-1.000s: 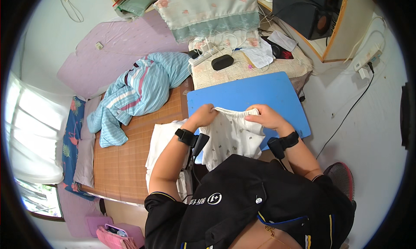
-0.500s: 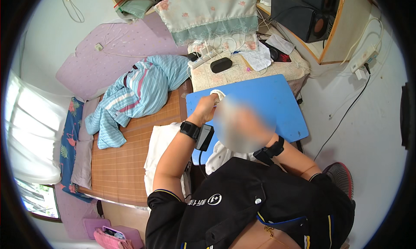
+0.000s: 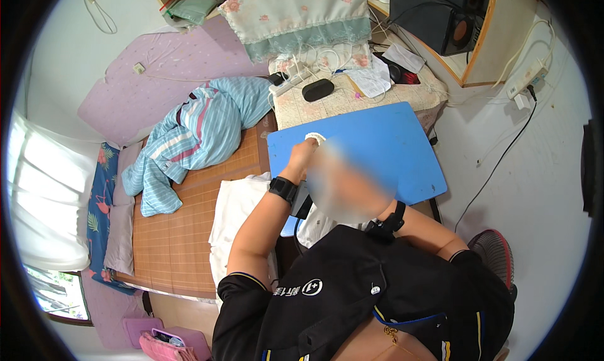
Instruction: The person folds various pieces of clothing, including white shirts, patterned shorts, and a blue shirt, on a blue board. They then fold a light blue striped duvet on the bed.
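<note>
A white garment [image 3: 314, 138] is the thing in hand here, just above the middle of the frame. Only a small white edge of it shows, pinched at the tips of the left hand [image 3: 301, 155], lifted over the upper left part of the blue board [image 3: 384, 147]. The rest of the cloth runs down into a blurred patch right of centre, so its shape there is anyone's guess, though some white fabric peeks out below the blur near the person's chest.

Left-hand fingers are closed on that white edge. The right hand [image 3: 371, 200] is inside the blurred patch; its black wrist strap [image 3: 385, 224] shows just below it, but I honestly can't tell whether those fingers are clenched or loose. The left wrist wears a black watch [image 3: 283, 188].

Going outward: the blue board sits centre-right, partly over a bamboo mat [image 3: 189, 235] that fills the lower left middle. More white cloth [image 3: 236, 216] lies on the mat by the left forearm. A striped light-blue shirt [image 3: 189, 141] is crumpled left of the board. Above the board there's a small black case [image 3: 318, 89] with white cables [image 3: 314, 62] around it, and a floral pillow [image 3: 296, 12] at the top.
</note>
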Tool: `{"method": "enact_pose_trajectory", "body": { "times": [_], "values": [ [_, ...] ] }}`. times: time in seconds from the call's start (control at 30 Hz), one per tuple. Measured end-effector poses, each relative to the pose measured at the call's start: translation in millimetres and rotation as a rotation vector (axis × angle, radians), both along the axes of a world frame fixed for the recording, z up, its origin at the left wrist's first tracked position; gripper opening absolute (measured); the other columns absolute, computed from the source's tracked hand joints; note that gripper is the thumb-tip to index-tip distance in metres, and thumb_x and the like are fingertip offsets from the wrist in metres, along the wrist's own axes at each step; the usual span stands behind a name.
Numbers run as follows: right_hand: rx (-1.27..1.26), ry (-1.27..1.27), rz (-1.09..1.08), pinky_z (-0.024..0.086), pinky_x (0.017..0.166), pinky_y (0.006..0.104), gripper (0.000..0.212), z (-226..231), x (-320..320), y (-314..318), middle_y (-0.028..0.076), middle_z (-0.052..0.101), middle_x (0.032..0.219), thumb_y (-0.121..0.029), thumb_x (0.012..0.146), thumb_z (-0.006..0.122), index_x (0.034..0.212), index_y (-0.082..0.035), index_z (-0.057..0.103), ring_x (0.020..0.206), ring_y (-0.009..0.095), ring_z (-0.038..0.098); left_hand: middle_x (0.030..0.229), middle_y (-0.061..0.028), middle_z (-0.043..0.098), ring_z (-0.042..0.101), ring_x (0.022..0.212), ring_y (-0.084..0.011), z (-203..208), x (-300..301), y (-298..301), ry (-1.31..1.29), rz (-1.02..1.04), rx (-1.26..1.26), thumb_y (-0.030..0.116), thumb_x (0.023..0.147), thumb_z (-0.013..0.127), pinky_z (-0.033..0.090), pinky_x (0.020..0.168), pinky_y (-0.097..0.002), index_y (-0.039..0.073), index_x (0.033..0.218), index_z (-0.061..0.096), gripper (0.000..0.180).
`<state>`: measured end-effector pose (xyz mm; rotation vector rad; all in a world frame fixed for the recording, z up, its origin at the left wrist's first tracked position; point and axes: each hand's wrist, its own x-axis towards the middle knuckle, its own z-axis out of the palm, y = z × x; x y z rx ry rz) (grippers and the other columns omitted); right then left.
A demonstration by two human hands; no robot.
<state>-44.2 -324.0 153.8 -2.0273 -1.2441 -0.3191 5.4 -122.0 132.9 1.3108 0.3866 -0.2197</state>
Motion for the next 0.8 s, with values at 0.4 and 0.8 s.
{"method": "enact_pose_trajectory", "body": {
  "times": [0.4,0.8],
  "values": [
    [-0.023,0.205,0.013,0.043,0.065,0.039,0.036,-29.0,14.1,1.7,0.014,0.054,0.084,-0.031,0.071,0.065,0.097,-0.009,0.053,0.074,0.03,0.055,0.093,-0.014,0.053,0.055,0.085,-0.0268,17.9,-18.6,-6.6,-0.019,0.049,-0.064,0.012,0.086,0.041,0.047,0.073,-0.0423,-0.006,0.097,0.05,0.023],
    [-0.016,0.089,-0.179,0.041,0.067,0.0384,0.021,-54.9,43.3,-17.2,0.011,0.05,0.079,-0.018,0.068,0.065,0.08,-0.005,0.053,0.079,0.03,0.052,0.074,-0.0182,0.058,0.059,0.048,-0.0224,39.8,-31.3,-19.1,-0.138,0.219,0.403,0.007,0.078,0.052,0.052,0.044,-0.0309,-0.007,0.097,0.049,0.024]
  ]
}}
